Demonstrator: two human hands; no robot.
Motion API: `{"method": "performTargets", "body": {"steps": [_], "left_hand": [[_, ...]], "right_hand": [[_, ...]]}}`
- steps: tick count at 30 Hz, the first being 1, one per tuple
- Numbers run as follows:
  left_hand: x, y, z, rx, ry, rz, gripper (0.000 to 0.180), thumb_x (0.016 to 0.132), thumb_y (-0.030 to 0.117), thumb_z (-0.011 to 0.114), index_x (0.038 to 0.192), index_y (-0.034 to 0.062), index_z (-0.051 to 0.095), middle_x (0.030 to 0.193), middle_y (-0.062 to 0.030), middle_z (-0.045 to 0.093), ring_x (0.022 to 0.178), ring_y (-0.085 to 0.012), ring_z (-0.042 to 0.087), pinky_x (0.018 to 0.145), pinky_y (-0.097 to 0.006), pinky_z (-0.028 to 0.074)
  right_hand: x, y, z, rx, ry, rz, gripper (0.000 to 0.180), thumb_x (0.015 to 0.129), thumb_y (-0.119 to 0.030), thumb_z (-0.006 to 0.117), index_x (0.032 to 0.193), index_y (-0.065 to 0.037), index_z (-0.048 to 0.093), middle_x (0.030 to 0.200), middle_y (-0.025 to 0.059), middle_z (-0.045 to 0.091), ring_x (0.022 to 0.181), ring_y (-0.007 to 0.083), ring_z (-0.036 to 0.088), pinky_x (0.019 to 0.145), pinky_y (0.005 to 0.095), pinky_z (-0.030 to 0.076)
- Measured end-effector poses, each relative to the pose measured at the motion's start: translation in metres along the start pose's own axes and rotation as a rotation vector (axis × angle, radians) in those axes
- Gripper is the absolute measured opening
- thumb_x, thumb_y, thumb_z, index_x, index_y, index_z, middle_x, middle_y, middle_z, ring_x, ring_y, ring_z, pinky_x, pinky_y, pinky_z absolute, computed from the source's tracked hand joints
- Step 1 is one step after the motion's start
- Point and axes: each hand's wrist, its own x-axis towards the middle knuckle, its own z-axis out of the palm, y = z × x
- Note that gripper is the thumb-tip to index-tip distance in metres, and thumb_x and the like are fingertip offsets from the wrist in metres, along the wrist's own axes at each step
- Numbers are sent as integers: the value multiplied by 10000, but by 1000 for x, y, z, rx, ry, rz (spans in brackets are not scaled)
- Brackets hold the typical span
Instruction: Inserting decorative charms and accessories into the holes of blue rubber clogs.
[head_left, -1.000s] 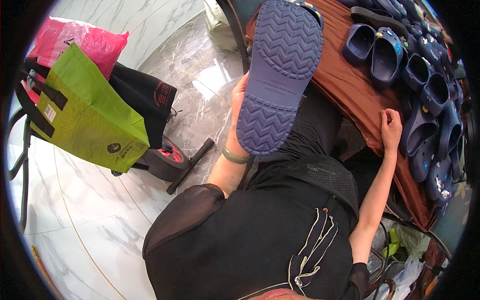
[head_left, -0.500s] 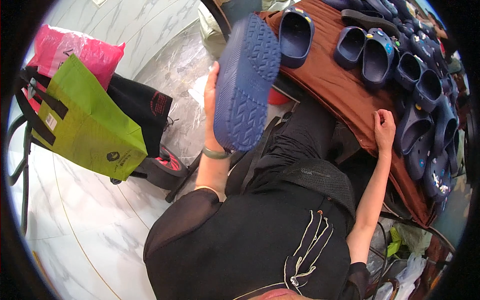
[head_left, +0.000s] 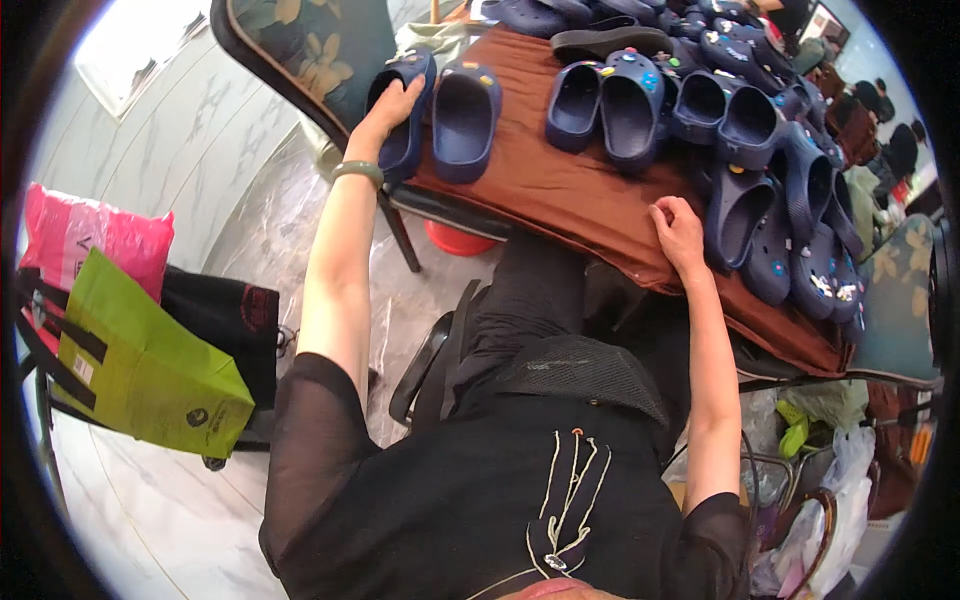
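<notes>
being clamped in left hand [head_left: 393, 110]: navy clog [head_left: 403, 156], probably light, squishy, best grabbed by sidewall; right hand [head_left: 680, 232] curled closed.

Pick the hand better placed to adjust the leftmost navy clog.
Left, I'd judge: the left hand is on the leftmost navy clog, while the right hand is across the brown cloth, close to a different clog.
</notes>
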Motion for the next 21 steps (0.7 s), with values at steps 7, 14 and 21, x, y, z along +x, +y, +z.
{"method": "performTargets", "body": {"steps": [7,14,21], "left_hand": [[-56,21,32,142,-140,22,839,883,571,473,1326,-114,275,1246,-347,472,1196,-432,457,997,-435,365],[-132,110,50,-277,-28,453,304,931,225,543,1080,-33,608,1070,-131,641,1017,-211,593,883,-313,449],[-184,196,113,-542,-87,612,286,944,231,535,1043,-30,596,989,-72,618,926,-140,549,829,-279,437]], "right_hand": [[78,-14,28,349,96,429,604,775,-490,689,986,70,606,927,171,656,767,215,646,636,310,511],[78,-25,50,953,168,665,245,748,-204,621,801,32,581,715,81,592,503,163,552,425,262,443],[-12,-95,20,88,244,-21,571,731,-194,678,1188,41,429,935,235,619,766,410,629,680,439,514]]}}
